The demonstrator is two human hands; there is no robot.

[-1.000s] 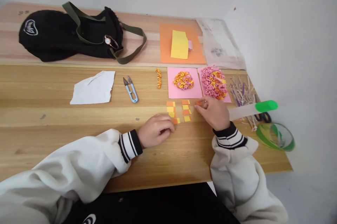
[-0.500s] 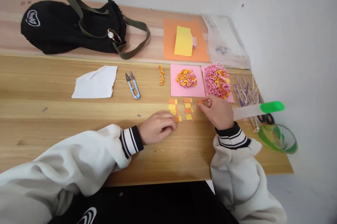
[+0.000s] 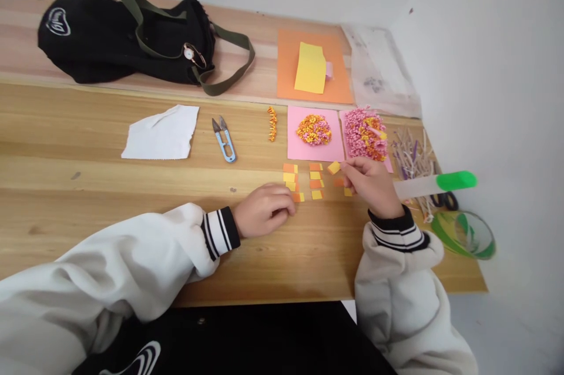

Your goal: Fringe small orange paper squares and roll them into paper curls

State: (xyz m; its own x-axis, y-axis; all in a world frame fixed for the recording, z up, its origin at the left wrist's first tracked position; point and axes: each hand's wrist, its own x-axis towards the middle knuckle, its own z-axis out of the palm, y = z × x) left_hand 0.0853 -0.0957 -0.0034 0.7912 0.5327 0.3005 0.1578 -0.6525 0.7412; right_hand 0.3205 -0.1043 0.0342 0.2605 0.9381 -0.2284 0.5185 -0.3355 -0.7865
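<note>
My right hand point(image 3: 372, 187) pinches a small yellow-orange paper piece point(image 3: 333, 167), lifted just above the wooden table point(image 3: 132, 187). Two short columns of little orange and yellow paper squares point(image 3: 303, 182) lie to its left. My left hand point(image 3: 264, 210) rests curled on the table, fingertips beside the lowest square of the left column. Behind the squares lie a pink sheet with an orange-yellow pile of rolled paper bits point(image 3: 314, 130) and another pink sheet with a pink-orange pile point(image 3: 365, 135).
Blue thread snips point(image 3: 224, 140), a torn white paper point(image 3: 161, 133) and a small row of orange bits point(image 3: 272, 123) lie left. A black bag point(image 3: 123, 40) with a watch and orange and yellow sheets point(image 3: 311, 66) sit behind. Paper sticks point(image 3: 409, 154), a green-capped tube point(image 3: 434, 183) and a tape roll point(image 3: 462, 234) are right.
My right hand lifted a small paper piece from the table beside the squares and raised its fingers. The left hand stayed put. The camera tilted slightly.
</note>
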